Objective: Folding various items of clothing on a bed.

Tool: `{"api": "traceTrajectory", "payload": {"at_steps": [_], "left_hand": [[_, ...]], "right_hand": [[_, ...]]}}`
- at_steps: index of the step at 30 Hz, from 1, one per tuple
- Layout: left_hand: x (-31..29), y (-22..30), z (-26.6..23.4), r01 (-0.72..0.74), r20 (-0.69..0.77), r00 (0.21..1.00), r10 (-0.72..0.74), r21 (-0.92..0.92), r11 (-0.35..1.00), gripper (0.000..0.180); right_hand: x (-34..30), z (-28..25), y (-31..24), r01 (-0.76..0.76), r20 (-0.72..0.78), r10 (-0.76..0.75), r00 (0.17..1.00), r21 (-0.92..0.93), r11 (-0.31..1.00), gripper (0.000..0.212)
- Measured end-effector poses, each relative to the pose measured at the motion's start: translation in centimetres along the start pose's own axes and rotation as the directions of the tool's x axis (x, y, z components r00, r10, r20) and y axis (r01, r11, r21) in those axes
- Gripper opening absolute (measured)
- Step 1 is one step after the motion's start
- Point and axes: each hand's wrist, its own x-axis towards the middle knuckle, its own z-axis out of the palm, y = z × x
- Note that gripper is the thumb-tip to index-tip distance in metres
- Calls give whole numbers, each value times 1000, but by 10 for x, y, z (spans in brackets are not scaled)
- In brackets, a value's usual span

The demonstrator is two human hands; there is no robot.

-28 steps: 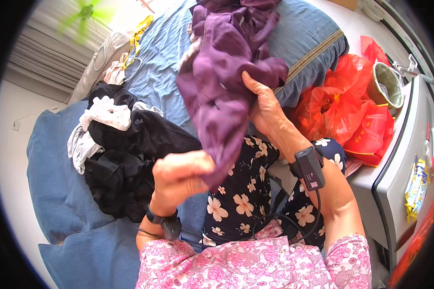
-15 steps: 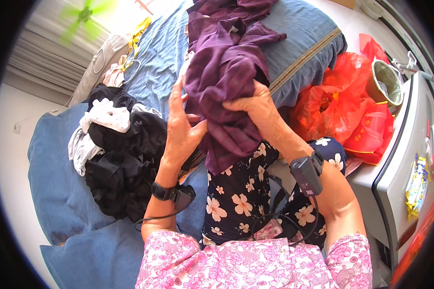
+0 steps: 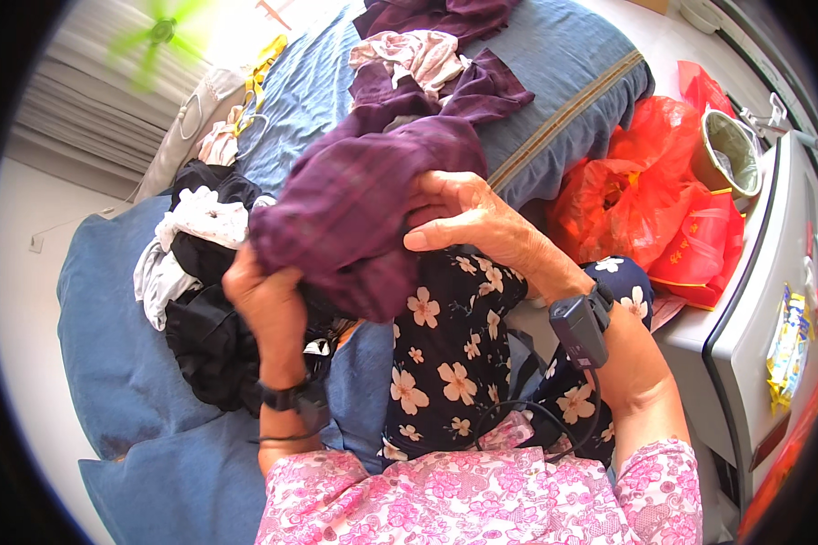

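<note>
A dark purple checked garment point(image 3: 364, 200) stretches across in front of me, above my lap. My left hand point(image 3: 268, 295) grips its left edge, the fingers slightly smeared by motion. At its right side is my right hand point(image 3: 463, 213), fingers loosely curved and thumb apart, close against the cloth with no firm hold visible. The garment's far part lies rumpled on the blue denim-like cover point(image 3: 554, 109). Beyond it, a pale pink patterned cloth point(image 3: 413, 54) shows, with another dark purple cloth point(image 3: 445, 18) behind that.
Left of my arm lies a heap of black clothes point(image 3: 209, 341) with white cloth point(image 3: 204, 218) on top. Red plastic bags point(image 3: 627, 173) and a lined bin point(image 3: 730, 150) stand at the right, near a white cabinet point(image 3: 736, 300). A green fan point(image 3: 161, 33) is at the far left.
My left hand has moved left and down, pulling the purple garment sideways and spreading it. The pale pink cloth is now uncovered. My right hand has shifted slightly left and its grip has loosened.
</note>
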Motion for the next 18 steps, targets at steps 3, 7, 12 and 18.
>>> {"api": "traceTrajectory", "payload": {"at_steps": [3, 7, 12, 18], "left_hand": [[-1, 29, -55, -47, -106, 994, 27, -201, 978, 53], [-2, 61, -132, -13, -435, 901, 5, -16, 1000, 30], [-7, 65, -262, 143, -468, 838, 282, 686, 713, 24], [-4, 30, -225, 410, -242, 902, 357, 737, -537, 15]], "right_hand": [[-3, 0, -1, -93, 98, 93, 991, -4, 996, 47], [-10, -5, 0, -174, 164, 172, 971, -3, 985, 46], [-7, 2, -2, -152, 157, 156, 975, -37, 988, 43], [-5, 1, 3, -154, 34, 159, 987, -106, 982, 36]]}}
